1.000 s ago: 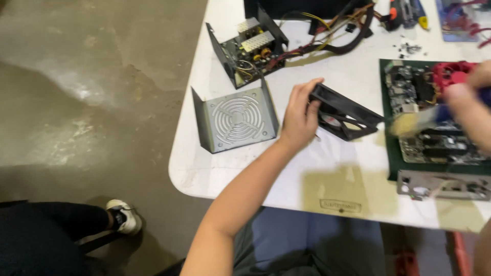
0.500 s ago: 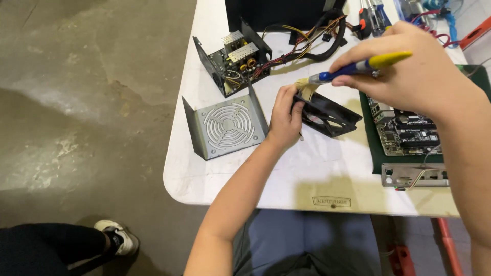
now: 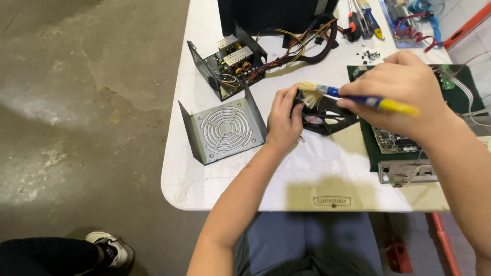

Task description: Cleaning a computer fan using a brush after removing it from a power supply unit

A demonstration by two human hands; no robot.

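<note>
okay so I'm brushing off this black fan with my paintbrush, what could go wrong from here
1. The left hand grips only one edge of the black fan; brush pressure might tip it.
2. The brush in the right hand may flick dust onto the circuit board lying beside it.
3. The loose screws nearby could be knocked away.

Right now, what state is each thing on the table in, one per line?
Black square cooling fan: out of its case, gripped by the left hand.
Blue-and-yellow-handled paintbrush: held by the right hand, bristles on the fan.
Grey metal power supply box: open, circuitry exposed.
Grey vented metal cover: removed, lying on the white table.
</note>
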